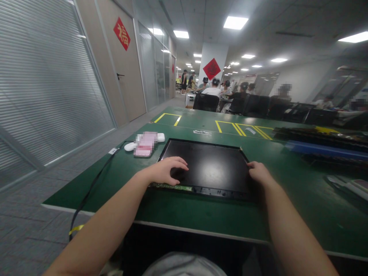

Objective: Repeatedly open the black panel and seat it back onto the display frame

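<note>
A black LCD panel [212, 163] lies flat on the green table, with a strip of green circuit board [172, 187] along the left part of its near edge. Over the panel's left end is my left hand [168, 170], thumb and fingers apart, gripping nothing; whether its fingertips touch the surface I cannot tell. At the opposite side, my right hand [258, 173] has its fingers closed on the panel's right edge. That hand's lower fingers are partly hidden.
A pink phone-like item [145, 145], blurred out, lies left of the panel with a white object [130, 147] beside it. A black cable [94, 182] hangs over the table's left edge. Dark strips and a blue piece [327, 148] are piled at right. People sit beyond the table.
</note>
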Tool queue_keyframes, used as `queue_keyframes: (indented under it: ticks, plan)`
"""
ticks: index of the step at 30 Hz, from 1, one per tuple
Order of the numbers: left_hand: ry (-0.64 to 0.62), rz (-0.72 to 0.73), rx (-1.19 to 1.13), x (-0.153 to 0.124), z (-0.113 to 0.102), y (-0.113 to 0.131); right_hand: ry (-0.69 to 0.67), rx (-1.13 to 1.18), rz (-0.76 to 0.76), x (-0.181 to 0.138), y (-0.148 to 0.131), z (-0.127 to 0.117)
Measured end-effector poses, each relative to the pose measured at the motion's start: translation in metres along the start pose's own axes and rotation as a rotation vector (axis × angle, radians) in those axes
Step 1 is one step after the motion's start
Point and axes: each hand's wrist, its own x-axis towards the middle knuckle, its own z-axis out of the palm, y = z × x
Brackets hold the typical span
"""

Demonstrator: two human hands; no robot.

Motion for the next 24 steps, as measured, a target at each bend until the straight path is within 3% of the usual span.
queue_keyframes:
  ticks: [9,12,15,19,24]
  plan:
    - [0.074,-0.012,-0.004,0.0,-0.001,-0.011,-0.012,0.088,-0.007,-0.002,-0.002,-0.005]
    - [0.242,-0.124,0.091,0.0,-0.003,-0.021,-0.057,0.134,0.023,-0.003,-0.003,-0.008]
    - [0.376,-0.342,0.239,-0.002,-0.006,-0.036,-0.068,0.162,0.05,-0.004,-0.004,-0.01]
    - [0.262,-0.6,0.375,-0.007,-0.008,-0.052,-0.058,0.19,0.069,-0.005,-0.005,-0.012]
    - [0.215,-0.721,0.326,-0.009,-0.007,-0.057,-0.067,0.181,0.129,-0.008,-0.007,-0.018]
